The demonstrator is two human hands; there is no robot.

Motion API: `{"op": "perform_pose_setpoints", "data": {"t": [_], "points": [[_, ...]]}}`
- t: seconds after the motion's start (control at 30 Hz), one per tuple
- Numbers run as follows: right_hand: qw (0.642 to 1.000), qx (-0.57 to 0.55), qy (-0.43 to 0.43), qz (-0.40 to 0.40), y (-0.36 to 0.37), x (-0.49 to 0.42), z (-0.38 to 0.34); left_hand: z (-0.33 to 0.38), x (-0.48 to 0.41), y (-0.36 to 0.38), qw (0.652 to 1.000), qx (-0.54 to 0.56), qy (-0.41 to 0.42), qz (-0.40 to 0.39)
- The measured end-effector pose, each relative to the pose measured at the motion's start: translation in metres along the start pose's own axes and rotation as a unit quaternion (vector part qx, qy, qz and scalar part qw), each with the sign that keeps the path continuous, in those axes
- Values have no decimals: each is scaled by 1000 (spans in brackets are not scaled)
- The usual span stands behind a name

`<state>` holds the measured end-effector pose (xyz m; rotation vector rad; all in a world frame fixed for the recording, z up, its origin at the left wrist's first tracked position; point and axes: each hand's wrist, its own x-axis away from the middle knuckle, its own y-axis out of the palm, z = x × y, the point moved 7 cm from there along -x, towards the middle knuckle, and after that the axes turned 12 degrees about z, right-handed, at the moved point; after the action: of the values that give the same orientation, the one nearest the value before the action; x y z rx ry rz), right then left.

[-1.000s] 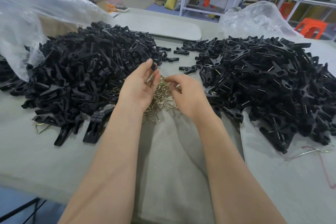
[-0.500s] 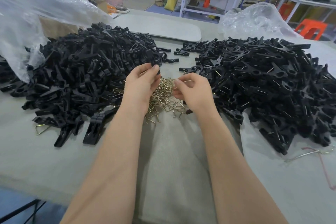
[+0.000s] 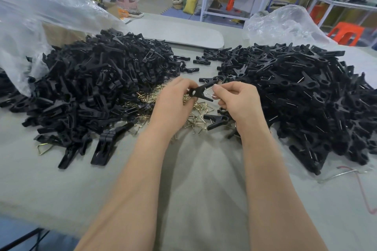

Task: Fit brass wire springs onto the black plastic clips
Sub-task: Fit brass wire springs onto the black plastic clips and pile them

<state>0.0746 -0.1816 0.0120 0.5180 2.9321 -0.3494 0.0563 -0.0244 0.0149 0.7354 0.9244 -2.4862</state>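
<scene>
You have two heaps of black clips on the desk [image 3: 61, 185], a left heap [image 3: 91, 91] and a right heap [image 3: 306, 91], each beyond counting, with one pile of brass springs [image 3: 146, 96] between them. Your left hand [image 3: 173, 104] and right hand [image 3: 238, 100] hold one single clip [image 3: 199, 90] and one spring [image 3: 209, 88]. Behind lie two clear bags, the left bag [image 3: 30, 16] and the right bag [image 3: 285, 24].

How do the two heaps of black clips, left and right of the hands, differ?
The left heap shows bare black pieces; the right heap shows thin wire glinting on many clips. The left heap reaches under a clear plastic bag; the right heap lies uncovered, its clips splayed in V shapes. Both are black plastic on one table.
</scene>
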Motion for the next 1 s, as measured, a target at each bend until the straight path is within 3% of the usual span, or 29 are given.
{"op": "perform_pose_setpoints", "data": {"t": [0.23, 0.6, 0.8, 0.9, 1.0], "points": [[998, 50, -30, 25, -2, 0, -4, 3, 1, 1, 1000, 5, 24, -3], [999, 35, 2, 1, 0, 2, 2, 1, 1, 3, 999, -14, 37, -9], [994, 99, -34, 30, 0, 1, 1, 5, 2, 3, 998, -21, 42, -32], [997, 11, 47, -57, 3, 0, 9, 1, 2, 2, 998, 22, 8, -64], [939, -152, 223, -213, 14, 14, 22, 4, 4, 2, 985, 134, -49, -95]]}}
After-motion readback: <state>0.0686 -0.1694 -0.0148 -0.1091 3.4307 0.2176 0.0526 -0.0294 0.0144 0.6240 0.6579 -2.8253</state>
